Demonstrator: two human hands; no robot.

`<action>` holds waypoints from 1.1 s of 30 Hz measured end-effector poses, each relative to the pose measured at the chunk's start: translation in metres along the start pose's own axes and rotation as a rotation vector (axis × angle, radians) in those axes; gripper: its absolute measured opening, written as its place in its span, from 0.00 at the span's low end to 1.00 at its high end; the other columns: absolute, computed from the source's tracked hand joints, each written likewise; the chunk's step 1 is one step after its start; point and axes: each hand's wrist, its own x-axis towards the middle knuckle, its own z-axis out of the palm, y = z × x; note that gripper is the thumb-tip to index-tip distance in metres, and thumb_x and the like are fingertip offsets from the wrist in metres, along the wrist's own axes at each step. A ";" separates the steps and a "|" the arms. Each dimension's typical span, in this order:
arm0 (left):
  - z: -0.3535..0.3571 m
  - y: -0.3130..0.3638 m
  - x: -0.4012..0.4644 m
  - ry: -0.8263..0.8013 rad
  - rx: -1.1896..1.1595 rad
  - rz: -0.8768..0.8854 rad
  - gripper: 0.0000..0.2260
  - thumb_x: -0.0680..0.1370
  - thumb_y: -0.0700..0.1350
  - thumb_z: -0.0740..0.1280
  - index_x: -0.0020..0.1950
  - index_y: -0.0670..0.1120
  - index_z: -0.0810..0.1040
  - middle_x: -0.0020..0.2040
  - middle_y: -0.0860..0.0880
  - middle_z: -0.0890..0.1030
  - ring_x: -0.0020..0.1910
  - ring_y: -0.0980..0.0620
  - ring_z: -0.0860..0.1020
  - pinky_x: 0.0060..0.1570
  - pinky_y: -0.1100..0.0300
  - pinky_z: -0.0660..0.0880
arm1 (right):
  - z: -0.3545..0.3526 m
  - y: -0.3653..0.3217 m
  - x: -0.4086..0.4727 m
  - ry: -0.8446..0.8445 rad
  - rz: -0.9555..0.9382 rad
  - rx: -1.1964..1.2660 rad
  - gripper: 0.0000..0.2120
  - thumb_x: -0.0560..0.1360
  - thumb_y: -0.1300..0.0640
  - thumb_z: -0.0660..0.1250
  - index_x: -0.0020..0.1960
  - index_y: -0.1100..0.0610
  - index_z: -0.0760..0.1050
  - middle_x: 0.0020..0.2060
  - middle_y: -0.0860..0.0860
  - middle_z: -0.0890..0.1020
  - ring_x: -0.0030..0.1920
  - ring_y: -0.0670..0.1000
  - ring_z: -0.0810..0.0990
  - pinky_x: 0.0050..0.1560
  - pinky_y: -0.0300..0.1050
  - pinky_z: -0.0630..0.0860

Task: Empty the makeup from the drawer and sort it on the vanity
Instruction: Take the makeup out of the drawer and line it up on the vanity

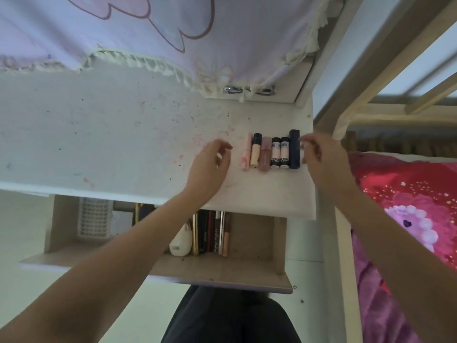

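Six makeup tubes lined up on my table.
Labels too blurred to read; my left hand and right hand hover loosely curled, empty.

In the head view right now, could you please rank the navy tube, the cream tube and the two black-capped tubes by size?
1. navy tube
2. cream tube
3. two black-capped tubes, which look alike.
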 end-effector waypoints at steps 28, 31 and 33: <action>0.064 -0.113 -0.108 -0.335 0.370 -0.027 0.15 0.80 0.45 0.58 0.66 0.44 0.67 0.61 0.41 0.74 0.54 0.40 0.76 0.42 0.50 0.75 | 0.166 0.000 -0.134 -0.491 0.194 -0.117 0.11 0.80 0.57 0.58 0.61 0.56 0.69 0.52 0.58 0.81 0.50 0.60 0.80 0.48 0.51 0.77; 0.051 -0.100 -0.120 -0.312 0.234 -0.024 0.10 0.80 0.45 0.60 0.60 0.45 0.70 0.53 0.44 0.79 0.49 0.44 0.78 0.41 0.57 0.71 | 0.150 -0.014 -0.144 -0.515 0.138 -0.111 0.09 0.79 0.56 0.61 0.58 0.56 0.69 0.50 0.55 0.81 0.49 0.56 0.81 0.48 0.53 0.78; 0.035 -0.091 -0.122 -0.263 0.183 0.006 0.09 0.79 0.46 0.62 0.59 0.47 0.72 0.52 0.49 0.80 0.49 0.50 0.78 0.43 0.64 0.69 | 0.133 -0.023 -0.147 -0.499 0.080 -0.101 0.06 0.79 0.55 0.61 0.55 0.54 0.69 0.48 0.50 0.80 0.48 0.51 0.79 0.47 0.48 0.77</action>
